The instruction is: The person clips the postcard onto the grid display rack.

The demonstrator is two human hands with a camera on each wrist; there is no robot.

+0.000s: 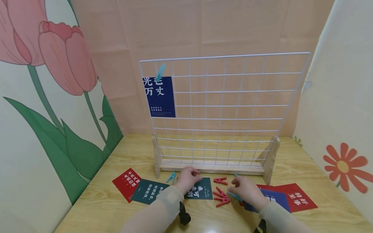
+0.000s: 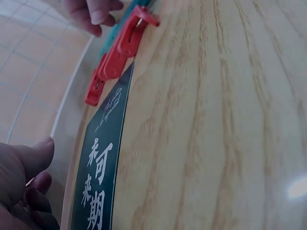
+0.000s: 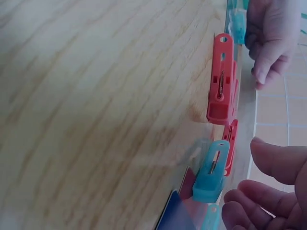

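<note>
My left hand (image 1: 187, 179) hovers over a dark green card (image 1: 205, 189) with white characters, thumb and fingers apart and holding nothing. In the left wrist view the same hand (image 2: 24, 184) is beside that card's edge. My right hand (image 1: 247, 191) is above a blue clothespin (image 1: 234, 196), its fingers loosely bent and empty. The right wrist view shows this hand (image 3: 271, 201) close beside a blue clothespin (image 3: 210, 172). Red clothespins (image 1: 222, 196) lie between my hands, with another red clothespin (image 1: 220, 181) behind them.
A white wire grid (image 1: 224, 92) stands in a wooden base (image 1: 212, 166). A blue clothespin (image 1: 160, 72) holds a navy card (image 1: 161, 100) at its upper left. Left lie a red card (image 1: 126, 184), a green card (image 1: 148, 191) and a teal clothespin (image 1: 172, 177); right, blue (image 1: 278, 200) and red cards (image 1: 300, 197).
</note>
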